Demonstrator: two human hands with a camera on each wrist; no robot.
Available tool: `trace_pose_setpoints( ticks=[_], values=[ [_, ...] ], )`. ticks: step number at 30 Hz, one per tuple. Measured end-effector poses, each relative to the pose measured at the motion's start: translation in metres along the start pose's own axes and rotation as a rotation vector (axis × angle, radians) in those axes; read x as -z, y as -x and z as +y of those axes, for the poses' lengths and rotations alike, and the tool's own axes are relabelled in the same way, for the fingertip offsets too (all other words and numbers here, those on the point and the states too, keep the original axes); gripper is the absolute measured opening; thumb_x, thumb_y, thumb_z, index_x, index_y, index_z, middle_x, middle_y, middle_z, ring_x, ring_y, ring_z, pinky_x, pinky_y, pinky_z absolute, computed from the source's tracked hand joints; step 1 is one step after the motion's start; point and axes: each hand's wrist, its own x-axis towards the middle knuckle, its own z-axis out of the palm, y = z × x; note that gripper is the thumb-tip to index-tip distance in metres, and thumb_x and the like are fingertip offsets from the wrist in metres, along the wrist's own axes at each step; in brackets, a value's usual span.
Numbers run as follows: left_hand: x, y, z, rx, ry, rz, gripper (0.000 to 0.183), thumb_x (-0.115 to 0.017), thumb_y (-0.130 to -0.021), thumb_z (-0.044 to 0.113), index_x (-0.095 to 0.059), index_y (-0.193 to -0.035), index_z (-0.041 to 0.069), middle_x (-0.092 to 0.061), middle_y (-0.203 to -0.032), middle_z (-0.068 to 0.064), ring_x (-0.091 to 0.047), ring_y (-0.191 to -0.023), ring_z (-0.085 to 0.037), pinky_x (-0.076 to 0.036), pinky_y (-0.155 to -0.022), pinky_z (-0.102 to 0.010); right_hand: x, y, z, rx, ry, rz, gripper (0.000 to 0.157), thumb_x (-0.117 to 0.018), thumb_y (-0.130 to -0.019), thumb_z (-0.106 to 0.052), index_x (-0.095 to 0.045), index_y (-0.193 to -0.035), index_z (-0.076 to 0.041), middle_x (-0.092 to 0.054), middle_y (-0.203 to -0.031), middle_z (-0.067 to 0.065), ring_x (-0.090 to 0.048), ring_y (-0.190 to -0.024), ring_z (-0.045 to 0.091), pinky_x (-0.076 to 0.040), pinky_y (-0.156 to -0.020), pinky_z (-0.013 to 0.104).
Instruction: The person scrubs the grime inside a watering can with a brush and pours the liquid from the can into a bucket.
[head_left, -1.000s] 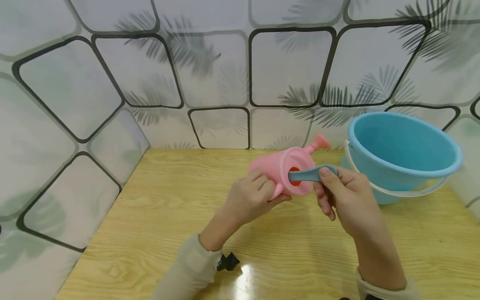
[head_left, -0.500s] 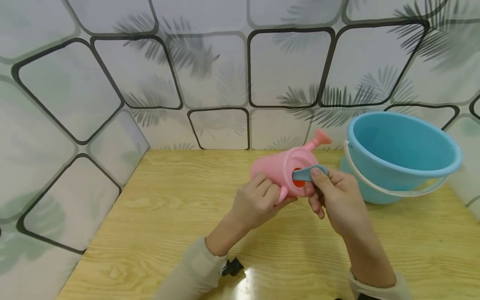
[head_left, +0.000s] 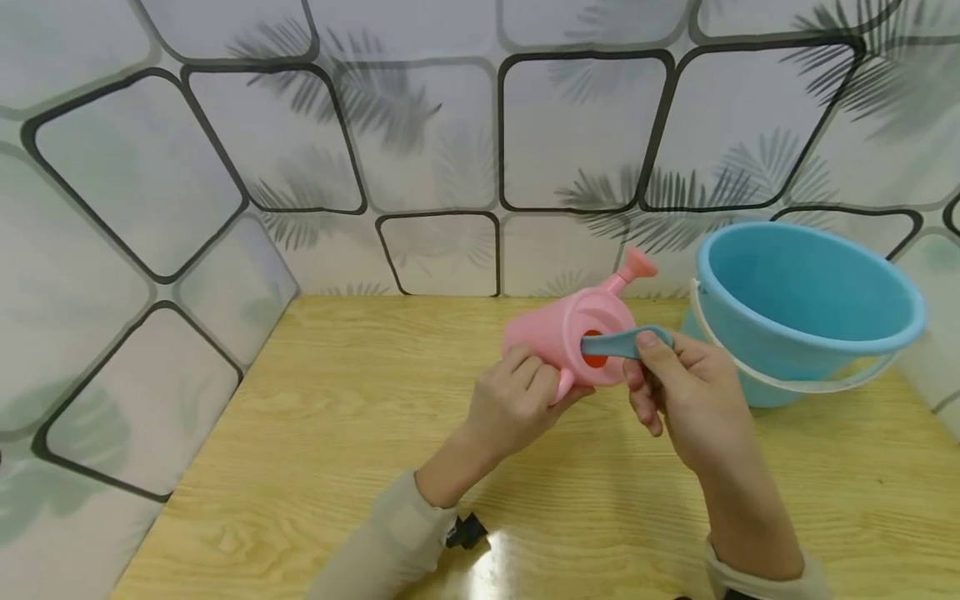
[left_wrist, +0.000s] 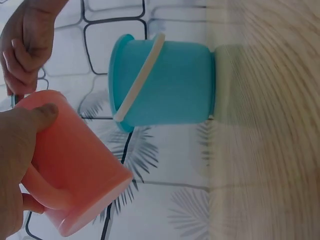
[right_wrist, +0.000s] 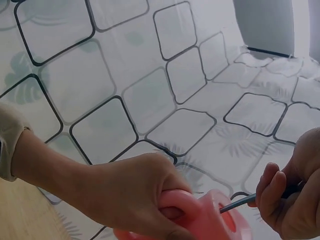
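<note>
My left hand (head_left: 513, 400) grips the handle of a pink toy watering can (head_left: 538, 329), its fingers curled round it. The can is tilted above the table, open top toward me and sprinkler spout (head_left: 637, 265) pointing up and right. My right hand (head_left: 705, 408) pinches the end of a blue-grey plastic handle (head_left: 622, 343) between thumb and fingers. That handle's far end goes into the can's opening and is hidden, so its kind cannot be told. Something red (head_left: 595, 360) shows inside the opening. In the right wrist view, the thin handle (right_wrist: 239, 202) enters the can (right_wrist: 207, 220).
A light blue bucket (head_left: 772, 367) with a white carrying handle (head_left: 817, 387) stands upright at the right, close beyond my right hand. The wood-grain table (head_left: 330, 417) meets a patterned wall covering (head_left: 435, 167) at the back and left.
My right hand first moved left, taking the blue-grey handle deeper into the can, then drew back right so more of it shows. The can and left hand shifted slightly right.
</note>
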Motion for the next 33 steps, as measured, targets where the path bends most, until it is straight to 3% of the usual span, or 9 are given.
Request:
trace_pose_setpoints(
  ticks=[8, 13, 19, 25, 30, 33],
  values=[
    [0.001, -0.003, 0.005, -0.01, -0.001, 0.004, 0.051, -0.084, -0.079, 0.043, -0.044, -0.062, 0.015, -0.039, -0.056, 0.005, -0.043, -0.054, -0.011, -0.033, -0.049, -0.015, -0.001, 0.0, -0.001, 0.017, 0.067, -0.042, 0.036, -0.051, -0.104, -0.017, -0.057, -0.077, 0.005, -0.054, -0.066, 0.004, -0.045, -0.043, 0.016, -0.037, -0.036, 0.025],
    [0.001, -0.003, 0.001, 0.009, 0.005, -0.003, 0.051, -0.083, -0.08, 0.042, -0.044, -0.063, 0.014, -0.039, -0.056, 0.004, -0.042, -0.054, -0.012, -0.032, -0.049, -0.016, 0.006, 0.003, -0.006, 0.092, 0.034, -0.022, 0.035, -0.051, -0.104, -0.013, -0.057, -0.077, 0.008, -0.053, -0.064, 0.005, -0.043, -0.041, 0.016, -0.031, -0.033, 0.028],
    [0.002, -0.005, 0.004, -0.036, 0.029, 0.015, 0.053, -0.087, -0.073, 0.045, -0.045, -0.063, 0.015, -0.039, -0.056, 0.005, -0.041, -0.054, -0.01, -0.032, -0.049, -0.014, 0.01, 0.002, -0.007, 0.114, 0.165, -0.132, 0.03, -0.049, -0.104, -0.008, -0.056, -0.079, 0.006, -0.048, -0.056, 0.004, -0.042, -0.04, 0.016, -0.03, -0.033, 0.032],
    [0.005, -0.009, 0.004, -0.019, 0.067, 0.006, 0.053, -0.087, -0.073, 0.045, -0.045, -0.062, 0.015, -0.042, -0.056, 0.005, -0.044, -0.056, -0.01, -0.036, -0.05, -0.014, 0.016, 0.006, -0.01, 0.154, 0.114, -0.086, 0.03, -0.048, -0.104, -0.004, -0.056, -0.077, 0.007, -0.045, -0.052, 0.005, -0.037, -0.038, 0.016, -0.022, -0.032, 0.033],
    [0.006, -0.01, 0.004, -0.036, 0.097, 0.003, 0.052, -0.087, -0.072, 0.046, -0.046, -0.063, 0.015, -0.044, -0.057, 0.006, -0.045, -0.056, -0.008, -0.038, -0.052, -0.012, 0.014, 0.004, -0.01, 0.131, 0.183, -0.152, 0.029, -0.049, -0.104, -0.006, -0.058, -0.077, 0.004, -0.047, -0.053, 0.005, -0.04, -0.039, 0.016, -0.027, -0.032, 0.033],
    [0.005, -0.009, 0.002, -0.02, 0.093, -0.003, 0.055, -0.089, -0.069, 0.046, -0.045, -0.064, 0.014, -0.044, -0.057, 0.005, -0.045, -0.056, -0.009, -0.039, -0.051, -0.013, 0.018, 0.005, -0.011, 0.167, 0.189, -0.171, 0.03, -0.048, -0.104, -0.004, -0.057, -0.076, 0.002, -0.046, -0.051, 0.005, -0.04, -0.038, 0.017, -0.027, -0.031, 0.032]
  ],
)
